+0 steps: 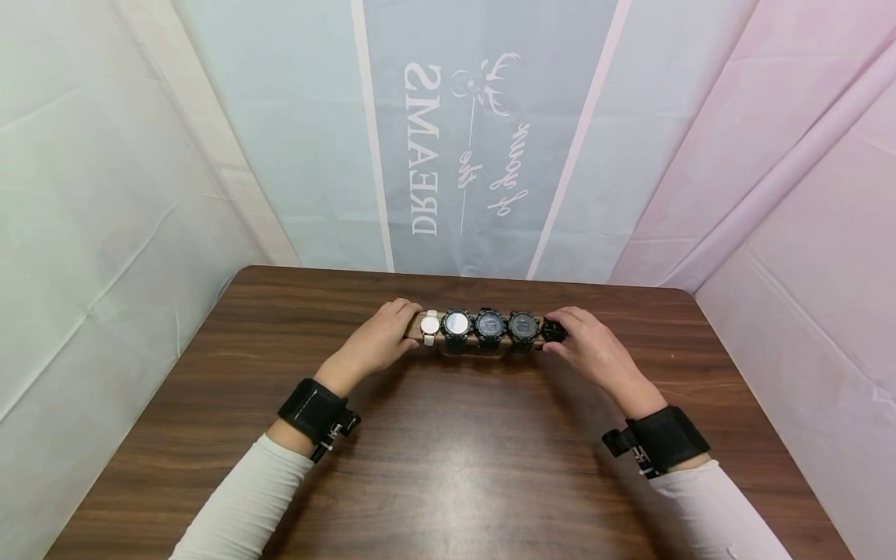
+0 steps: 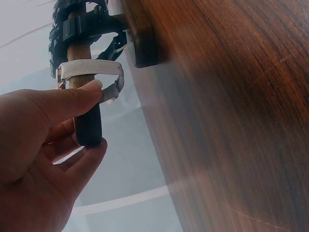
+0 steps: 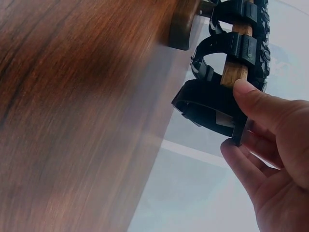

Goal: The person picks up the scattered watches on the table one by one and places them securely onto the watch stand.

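A wooden watch stand (image 2: 83, 51) has a raised bar that carries several watches in a row. At its left end, my left hand (image 1: 378, 338) grips the bar, thumb beside the white strap (image 2: 91, 69) of a small white-faced watch (image 1: 430, 325). My right hand (image 1: 595, 346) holds the black watch (image 1: 554, 330) at the right end, with the thumb at the bar and the fingertips around the watch's outer side. This watch's closed strap (image 3: 200, 99) hangs as a loop. Chunky dark watches (image 1: 490, 325) sit between the hands.
The stand's base (image 3: 181, 29) is low, near the far part of the brown wooden table (image 1: 448, 451). Behind the table's far edge hangs a pale curtain (image 1: 315, 140) with printed lettering. White sheets (image 1: 84, 272) line the sides.
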